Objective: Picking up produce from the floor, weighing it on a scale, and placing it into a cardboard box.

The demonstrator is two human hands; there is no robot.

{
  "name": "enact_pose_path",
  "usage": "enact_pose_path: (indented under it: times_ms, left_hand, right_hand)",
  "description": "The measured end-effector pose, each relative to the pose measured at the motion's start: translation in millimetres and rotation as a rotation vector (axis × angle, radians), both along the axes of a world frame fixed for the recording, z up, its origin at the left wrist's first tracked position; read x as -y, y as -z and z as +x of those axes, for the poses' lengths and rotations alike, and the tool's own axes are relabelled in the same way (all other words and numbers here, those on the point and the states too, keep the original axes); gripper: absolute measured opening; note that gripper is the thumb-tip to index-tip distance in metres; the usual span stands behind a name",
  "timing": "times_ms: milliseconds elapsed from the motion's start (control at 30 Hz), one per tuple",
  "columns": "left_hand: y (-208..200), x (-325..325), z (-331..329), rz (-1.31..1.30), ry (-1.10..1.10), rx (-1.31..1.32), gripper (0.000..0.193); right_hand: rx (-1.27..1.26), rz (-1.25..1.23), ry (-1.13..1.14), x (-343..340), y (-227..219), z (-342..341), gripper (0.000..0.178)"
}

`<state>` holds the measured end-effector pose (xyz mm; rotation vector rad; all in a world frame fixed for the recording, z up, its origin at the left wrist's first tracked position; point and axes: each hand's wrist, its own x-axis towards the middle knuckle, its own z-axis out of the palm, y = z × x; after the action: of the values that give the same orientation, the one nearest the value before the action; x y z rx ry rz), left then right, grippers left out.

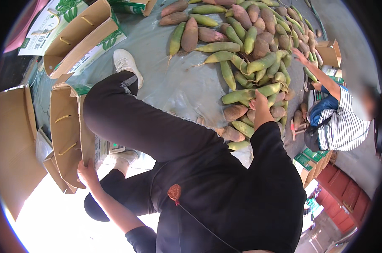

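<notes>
My left hand [88, 173] pinches the near rim of an open cardboard gift box [66, 141] with yellow rope handles, its thumb and fingers on either side of the edge. On the right, my right hand [258, 101] is closed round the end of a long green radish [236, 96] lying on the pile. Another green radish [269, 89] lies against the same hand. Around it are more green radishes [261, 63] and reddish-brown radishes [235, 112]. Part of my right fingers is hidden behind the hand.
Grey plastic sheeting [170, 80] covers the floor. A second open box [79, 31] stands at the upper left, beside a tall cardboard sheet [12, 139]. A scale [116, 147] sits by my shoe. At right, a person in a striped shirt [342, 122] reaches toward the pile, near green-topped boxes [311, 158].
</notes>
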<state>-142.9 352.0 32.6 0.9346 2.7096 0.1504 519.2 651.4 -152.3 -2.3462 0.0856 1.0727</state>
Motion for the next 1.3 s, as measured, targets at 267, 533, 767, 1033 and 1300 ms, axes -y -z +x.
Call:
enact_pose_path:
  times_ms: [267, 533, 767, 1033, 1300]
  left_hand:
    - [-10, -4, 9, 0.041, -0.045, -0.037, 0.018]
    - [-22, -25, 22, -0.058, -0.124, 0.007, 0.020]
    - [-27, -18, 25, -0.114, -0.136, -0.033, 0.020]
    - [-22, -7, 23, -0.009, -0.074, -0.097, 0.014]
    - [-16, -4, 21, -0.007, -0.042, -0.139, 0.012]
  right_hand:
    - [-0.106, 0.059, -0.005, -6, 53, 36, 0.044]
    - [-0.353, -0.064, 0.096, 12, 50, 21, 0.036]
    - [-0.693, 0.005, -0.137, 74, 38, -15, 0.022]
    - [-0.523, -0.053, -0.821, 64, -22, -102, 0.036]
    - [-0.253, 0.668, -1.693, -60, -154, -303, 0.060]
